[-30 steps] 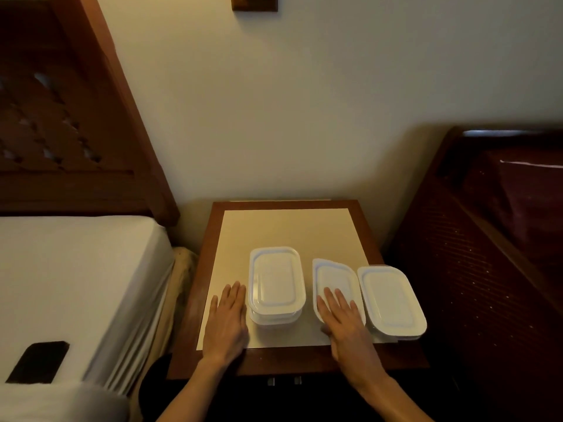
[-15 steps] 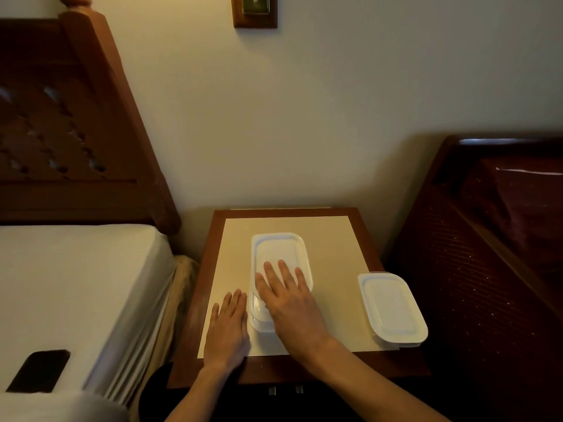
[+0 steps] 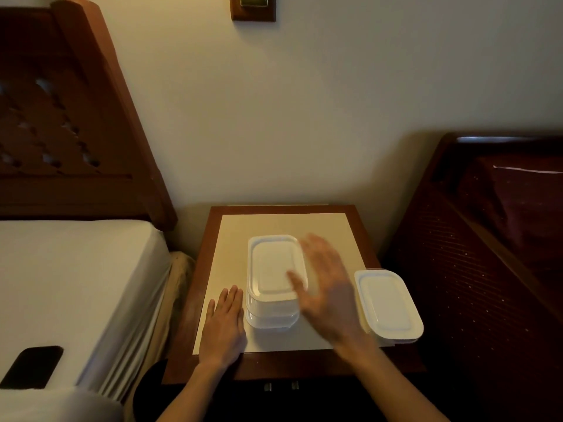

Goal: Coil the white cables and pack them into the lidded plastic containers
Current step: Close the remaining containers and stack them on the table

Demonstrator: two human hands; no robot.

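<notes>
Two lidded containers are stacked (image 3: 275, 278) mid-table, lids on, and a third lidded container (image 3: 388, 304) sits off at about 3 o'clock from them, hanging slightly over the nightstand's (image 3: 213, 239) right edge. The left hand (image 3: 224, 327) lies flat on the cream top with fingers straight, right up against the stack at its 8 o'clock, can't tell if it's actually touching. The right hand (image 3: 327, 287) is blurry, fingers spread wide, holding nothing, between the stack and the lone box. No cables visible. A dark phone (image 3: 32, 365) lies on the white bed (image 3: 76, 269) way out at 9 o'clock.
</notes>
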